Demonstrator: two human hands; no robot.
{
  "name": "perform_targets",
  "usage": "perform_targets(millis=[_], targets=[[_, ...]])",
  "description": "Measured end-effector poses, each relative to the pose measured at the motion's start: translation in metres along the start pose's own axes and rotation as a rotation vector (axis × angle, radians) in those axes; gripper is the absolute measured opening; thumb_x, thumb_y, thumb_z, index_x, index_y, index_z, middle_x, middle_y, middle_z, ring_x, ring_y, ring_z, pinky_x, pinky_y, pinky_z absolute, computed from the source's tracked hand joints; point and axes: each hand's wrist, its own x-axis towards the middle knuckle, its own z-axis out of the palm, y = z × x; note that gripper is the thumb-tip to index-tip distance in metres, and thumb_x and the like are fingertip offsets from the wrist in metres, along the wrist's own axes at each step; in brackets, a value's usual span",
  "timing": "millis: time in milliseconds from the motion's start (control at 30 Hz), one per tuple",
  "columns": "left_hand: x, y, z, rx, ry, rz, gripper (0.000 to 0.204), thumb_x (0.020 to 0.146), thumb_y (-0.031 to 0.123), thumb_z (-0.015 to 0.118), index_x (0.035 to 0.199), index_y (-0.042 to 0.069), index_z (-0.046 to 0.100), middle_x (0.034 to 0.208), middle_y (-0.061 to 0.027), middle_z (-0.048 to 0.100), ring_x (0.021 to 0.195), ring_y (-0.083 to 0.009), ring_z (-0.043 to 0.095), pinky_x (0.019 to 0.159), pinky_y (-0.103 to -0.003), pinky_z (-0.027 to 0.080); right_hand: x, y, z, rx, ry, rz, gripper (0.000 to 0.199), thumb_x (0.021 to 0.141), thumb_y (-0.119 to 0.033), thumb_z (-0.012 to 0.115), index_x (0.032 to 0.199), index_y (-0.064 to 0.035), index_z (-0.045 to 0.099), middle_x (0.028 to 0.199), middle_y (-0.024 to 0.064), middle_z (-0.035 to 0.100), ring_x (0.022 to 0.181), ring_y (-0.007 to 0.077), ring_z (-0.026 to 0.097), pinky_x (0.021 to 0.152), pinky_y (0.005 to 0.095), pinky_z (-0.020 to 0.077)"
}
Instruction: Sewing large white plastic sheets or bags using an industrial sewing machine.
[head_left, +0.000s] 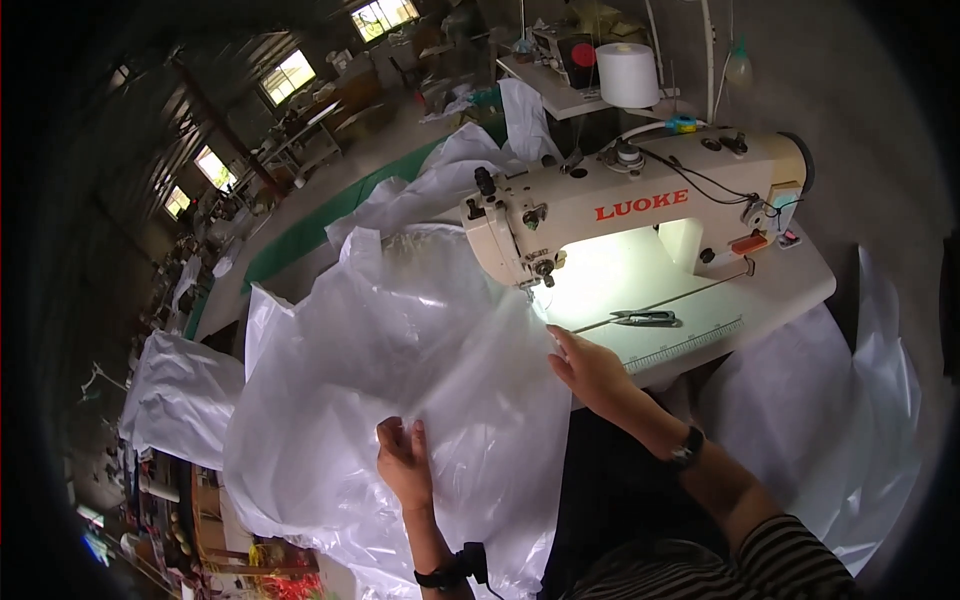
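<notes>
A large, shiny white plastic sheet (pixel 330 380) spreads over the left of the sewing table and hangs toward me. The white sewing machine (pixel 640 195) stands to its right, with the sheet's far edge by its needle and presser foot. My left hand (pixel 405 468) is closed, fingers curled and thumb up, on a fold in the middle of the sheet. My right hand (pixel 592 372) lies at the sheet's right edge just in front of the needle, fingers stretched forward and thumb apart. Small thread snips (pixel 646 318) rest on the machine bed, right of that hand.
A white thread cone (pixel 628 76) stands behind the machine. More white sheeting (pixel 820 400) hangs right of the table, and another piece (pixel 185 395) sits at far left. A green strip (pixel 310 225) edges the table beyond. A ruler scale (pixel 685 345) runs along the bed's front.
</notes>
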Motion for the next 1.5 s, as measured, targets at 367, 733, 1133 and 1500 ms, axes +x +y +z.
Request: perform_targets(millis=[367, 733, 1133, 1500], targets=[[-0.043, -0.027, -0.01, 0.196, -0.026, 0.219, 0.026, 0.085, 0.018, 0.073, 0.094, -0.001, 0.058, 0.084, -0.0185, 0.062, 0.081, -0.0408, 0.058, 0.073, -0.046, 0.047, -0.13, -0.057, 0.046, 0.911, -0.749, 0.255, 0.059, 0.091, -0.042, 0.068, 0.13, 0.0007, 0.055, 0.115, 0.0192, 0.067, 0.111, 0.0263, 0.063, 0.095, 0.0369, 0.0502], [-0.009, -0.035, -0.018, 0.242, -0.354, 0.04, 0.023, 0.077, 0.011, 0.076, 0.094, 0.005, 0.062, 0.08, -0.0119, 0.064, 0.082, -0.0342, 0.061, 0.073, -0.042, 0.048, -0.204, 0.001, -0.009, 1.199, -0.879, 0.832, 0.035, 0.098, -0.03, 0.063, 0.113, 0.0013, 0.068, 0.103, 0.0081, 0.069, 0.098, 0.0133, 0.062, 0.09, 0.0287, 0.0483], [-0.055, 0.019, -0.024, 0.403, 0.036, 0.337, 0.07, 0.082, 0.026, 0.073, 0.14, 0.004, 0.041, 0.129, -0.0181, 0.057, 0.113, -0.0388, 0.057, 0.107, -0.057, 0.035, -0.188, -0.037, -0.018, 0.728, -0.234, 0.393, 0.052, 0.099, -0.015, 0.056, 0.144, 0.0013, 0.036, 0.087, 0.0189, 0.068, 0.079, 0.0252, 0.07, 0.073, 0.0374, 0.0547], [0.004, -0.004, -0.012, 0.153, 0.034, 0.147, 0.005, 0.09, 0.007, 0.06, 0.089, 0.002, 0.06, 0.076, -0.0188, 0.063, 0.067, -0.0408, 0.06, 0.061, -0.048, 0.046, -0.176, -0.043, 0.007, -0.277, -0.286, -0.189, 0.065, 0.084, -0.012, 0.056, 0.144, 0.0059, 0.04, 0.064, 0.0026, 0.058, 0.045, 0.0126, 0.056, 0.038, 0.0285, 0.0433]])
